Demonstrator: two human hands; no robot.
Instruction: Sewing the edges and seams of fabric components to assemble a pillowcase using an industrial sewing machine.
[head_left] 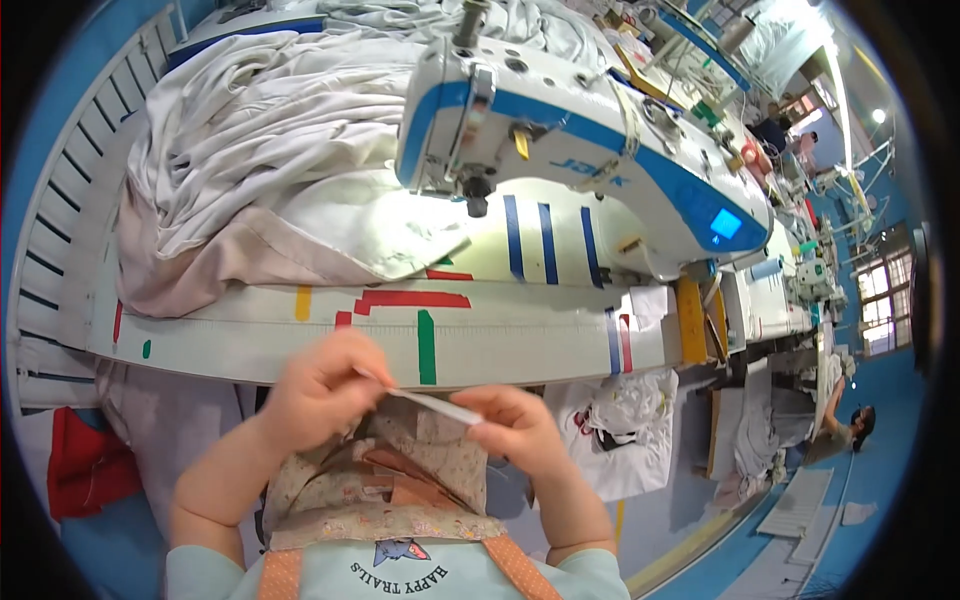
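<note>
My left hand (325,385) and my right hand (515,425) hold a narrow white fabric strip (432,405) between them, each pinching one end, just in front of the table's near edge. Under the strip lies a floral apron on my lap (400,480). Beyond the hands stands a white and blue sewing machine (580,150) on a white table (250,335) marked with coloured tape strips. A heap of white cloth (270,140) lies left of the needle, with a beige edge reaching under the machine head.
A slatted white rack (70,230) borders the table on the left. White fabric pieces sit in a bin (625,420) to my right. A red cloth (85,465) hangs at the lower left. Another person (845,425) works at the far right along a row of machines.
</note>
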